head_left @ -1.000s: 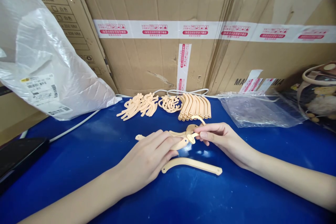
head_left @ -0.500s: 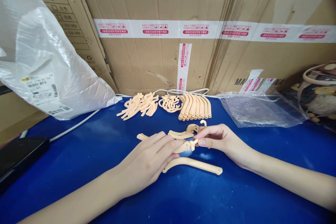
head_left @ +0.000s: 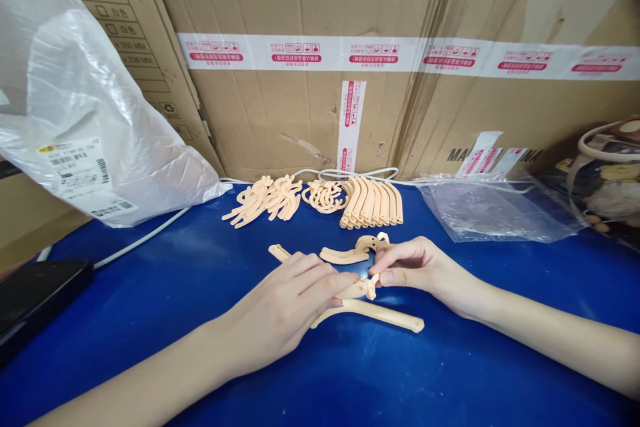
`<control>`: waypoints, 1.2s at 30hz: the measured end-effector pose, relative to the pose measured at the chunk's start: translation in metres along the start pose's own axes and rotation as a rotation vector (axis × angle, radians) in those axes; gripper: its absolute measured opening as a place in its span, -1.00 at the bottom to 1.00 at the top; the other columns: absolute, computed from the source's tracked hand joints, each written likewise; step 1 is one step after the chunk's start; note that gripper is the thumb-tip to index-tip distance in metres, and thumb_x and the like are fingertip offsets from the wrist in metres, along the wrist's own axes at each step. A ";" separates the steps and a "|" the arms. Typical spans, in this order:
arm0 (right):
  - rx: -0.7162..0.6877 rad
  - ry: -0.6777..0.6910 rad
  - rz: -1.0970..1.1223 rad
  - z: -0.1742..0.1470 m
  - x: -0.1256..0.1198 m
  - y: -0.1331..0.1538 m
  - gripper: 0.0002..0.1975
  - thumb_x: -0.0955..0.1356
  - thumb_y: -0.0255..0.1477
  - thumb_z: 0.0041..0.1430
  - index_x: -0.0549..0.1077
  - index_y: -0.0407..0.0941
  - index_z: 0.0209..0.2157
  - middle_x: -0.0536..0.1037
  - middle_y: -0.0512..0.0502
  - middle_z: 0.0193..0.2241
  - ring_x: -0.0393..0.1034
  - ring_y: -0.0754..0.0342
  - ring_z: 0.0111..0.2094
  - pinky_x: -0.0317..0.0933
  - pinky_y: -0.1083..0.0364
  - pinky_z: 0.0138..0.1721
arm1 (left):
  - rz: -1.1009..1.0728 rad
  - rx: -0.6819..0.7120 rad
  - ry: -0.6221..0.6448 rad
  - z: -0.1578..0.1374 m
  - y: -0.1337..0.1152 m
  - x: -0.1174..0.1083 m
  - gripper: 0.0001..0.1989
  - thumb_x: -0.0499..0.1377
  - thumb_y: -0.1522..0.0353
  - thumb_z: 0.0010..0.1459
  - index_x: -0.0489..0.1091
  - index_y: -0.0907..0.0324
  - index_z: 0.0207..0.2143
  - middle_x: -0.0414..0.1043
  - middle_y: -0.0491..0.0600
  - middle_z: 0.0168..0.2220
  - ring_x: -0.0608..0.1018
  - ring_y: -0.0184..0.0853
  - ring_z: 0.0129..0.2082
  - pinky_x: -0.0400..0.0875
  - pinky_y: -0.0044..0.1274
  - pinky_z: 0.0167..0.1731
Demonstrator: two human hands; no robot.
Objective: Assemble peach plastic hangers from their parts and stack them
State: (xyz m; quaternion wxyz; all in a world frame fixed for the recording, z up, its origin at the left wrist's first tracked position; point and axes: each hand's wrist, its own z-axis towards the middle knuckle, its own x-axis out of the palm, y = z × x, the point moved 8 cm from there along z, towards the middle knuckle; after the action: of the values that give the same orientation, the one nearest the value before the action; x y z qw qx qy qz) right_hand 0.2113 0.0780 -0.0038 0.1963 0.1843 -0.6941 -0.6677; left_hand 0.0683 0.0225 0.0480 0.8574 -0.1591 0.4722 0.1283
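My left hand (head_left: 287,303) is closed around a beige plastic hanger arm (head_left: 354,290); its far end (head_left: 279,253) appears to poke out beyond the knuckles. My right hand (head_left: 413,267) pinches a small beige plastic piece (head_left: 373,282) between thumb and forefinger, at the holed end of that arm. Whether the two are joined I cannot tell. Just behind lies a curved beige hanger part (head_left: 345,255) beside a hook-shaped piece (head_left: 367,243), partly hidden by my right fingers. In front, a longer curved hanger arm (head_left: 385,311) rests on the blue table, one end under my left hand.
At the back are piles of slim beige pieces (head_left: 265,201), curved hooks (head_left: 325,196) and stacked hanger arms (head_left: 373,202). A clear plastic bag (head_left: 500,210) lies right, a white mailing bag (head_left: 100,113) stands left. A black device (head_left: 45,300) sits left; cardboard boxes (head_left: 300,120) rise behind.
The hanger arm in my left hand has turned a little, its right end shifting down and nearer. My right fingers have moved slightly with the small piece, which is now tilted more upright.
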 end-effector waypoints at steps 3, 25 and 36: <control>0.002 0.005 -0.003 0.000 0.000 0.001 -0.90 0.50 -0.41 -0.04 0.63 -0.04 -0.39 0.61 0.03 -0.44 0.49 0.15 -0.38 0.38 0.13 -0.23 | -0.010 -0.016 0.021 0.000 0.001 0.001 -0.72 -0.13 0.45 0.38 0.29 0.25 0.01 0.50 0.03 -0.22 0.43 -0.34 -0.30 0.36 -0.49 -0.30; 0.021 0.036 -0.060 0.001 0.000 0.001 -0.94 0.47 -0.42 0.03 0.62 -0.06 -0.38 0.60 0.04 -0.42 0.45 0.20 -0.39 0.33 0.19 -0.25 | 0.103 0.046 0.012 -0.008 0.005 0.006 -0.66 -0.14 0.54 0.34 0.24 0.27 0.09 0.49 0.01 -0.19 0.42 -0.31 -0.24 0.28 -0.47 -0.21; 0.006 0.023 -0.123 0.000 -0.004 -0.001 -0.88 0.47 -0.37 0.04 0.60 -0.10 -0.35 0.56 0.03 -0.43 0.37 0.23 -0.40 0.25 0.22 -0.32 | 0.185 0.093 -0.025 -0.005 0.000 0.001 -0.69 -0.13 0.53 0.35 0.29 0.32 0.04 0.51 0.00 -0.24 0.43 -0.33 -0.29 0.29 -0.48 -0.26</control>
State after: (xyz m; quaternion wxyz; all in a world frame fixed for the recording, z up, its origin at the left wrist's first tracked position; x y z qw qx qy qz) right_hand 0.2147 0.0801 -0.0050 0.1622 0.2348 -0.6812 -0.6742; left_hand 0.0650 0.0203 0.0445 0.8542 -0.0735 0.4796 0.1868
